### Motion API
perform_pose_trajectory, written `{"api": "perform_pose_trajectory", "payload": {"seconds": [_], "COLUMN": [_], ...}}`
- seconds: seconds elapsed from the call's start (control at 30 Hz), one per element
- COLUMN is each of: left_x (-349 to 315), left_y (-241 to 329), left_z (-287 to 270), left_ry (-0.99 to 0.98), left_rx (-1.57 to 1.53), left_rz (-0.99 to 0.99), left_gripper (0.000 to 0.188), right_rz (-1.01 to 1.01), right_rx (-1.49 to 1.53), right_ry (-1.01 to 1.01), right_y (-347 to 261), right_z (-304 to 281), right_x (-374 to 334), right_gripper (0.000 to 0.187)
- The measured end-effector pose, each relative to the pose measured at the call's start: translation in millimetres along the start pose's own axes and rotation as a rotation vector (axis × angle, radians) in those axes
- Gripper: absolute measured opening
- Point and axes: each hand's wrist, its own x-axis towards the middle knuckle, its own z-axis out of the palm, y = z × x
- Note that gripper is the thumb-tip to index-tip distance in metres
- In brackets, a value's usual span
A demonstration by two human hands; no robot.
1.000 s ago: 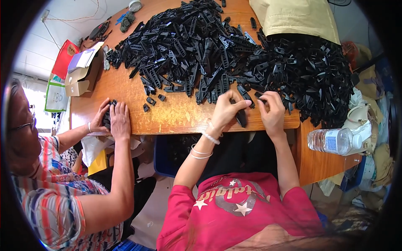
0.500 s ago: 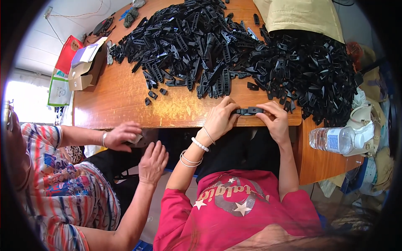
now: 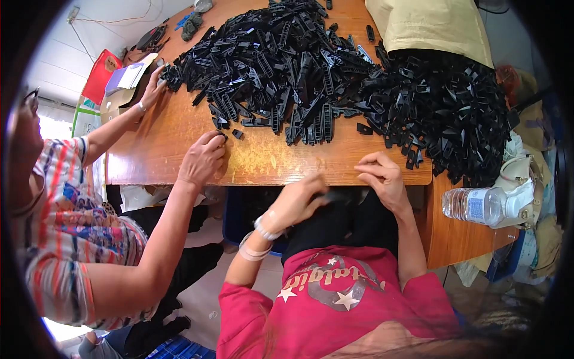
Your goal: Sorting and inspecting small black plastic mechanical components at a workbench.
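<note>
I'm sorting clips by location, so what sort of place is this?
Probably a small workshop: black plastic parts lie heaped across a wooden table, a beige sack lies by them, and a co-worker works alongside.

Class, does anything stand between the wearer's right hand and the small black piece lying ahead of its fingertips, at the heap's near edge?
Nothing visible does: only wooden tabletop shows between the right hand and the small black piece.

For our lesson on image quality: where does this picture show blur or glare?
Head view: the left hand is smeared by motion blur, the right hand sharper; head view: pale sheen on the wooden table, towards its left end.
</note>
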Motion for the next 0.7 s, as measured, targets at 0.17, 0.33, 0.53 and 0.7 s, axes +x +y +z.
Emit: {"api": "perform_pose_trajectory", "payload": {"seconds": [0.17,0.33,0.53,0.7], "left_x": [-53,33,97,65], "left_y": [11,8,-26,-6], "left_z": [-36,-22,4,10], "left_ry": [0.017,0.35,0.064,0.399], "left_rx": [0.4,0.512,1.127,0.21], "left_rz": [-0.264,0.131,0.185,0.241], "left_gripper": [0.023,0.035,0.04,0.034], "right_rz": [-0.299,-0.315,-0.286,-0.214], "right_rx": [-0.663,-0.871,-0.729,-0.51], "right_ry": [0.346,0.302,0.287,0.327], "right_y": [3,13,9,2], "right_z": [-2,9,9,0], "right_x": [36,56,26,8], "right_gripper": [0.024,0.021,0.027,0.026]}}
